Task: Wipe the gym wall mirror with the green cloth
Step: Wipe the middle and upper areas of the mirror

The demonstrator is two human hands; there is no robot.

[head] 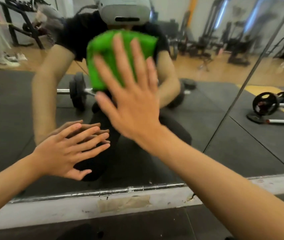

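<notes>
The right hand (134, 108) reaches up and forward with the forearm rising from the lower right corner. Its fingers are straight and fanned wide, the palm laid flat over the green cloth (106, 54) and pressing it against the mirror (8, 110). The cloth sits folded into a rough block at upper centre of the glass, above and to the left of the palm; its lower right part is covered by the fingers. Cloth and fingertips are smeared with blur, so the folds cannot be read.

The left hand (65, 153) is lower and to the left, holding nothing. Its fingers are straight and slightly apart, the tips meeting their own darker reflection on the glass, and the thumb points down and to the right.

Both forearms are cut off by the bottom and side edges. The reflected headset (124, 13) is cropped at the top edge. A reflected barbell (77, 90) is partly hidden behind the cloth and the right hand. Gym machines (238, 45) at upper right are too blurred to tell apart. A patch of tape (124, 202) lies on the scuffed ledge below the glass.
</notes>
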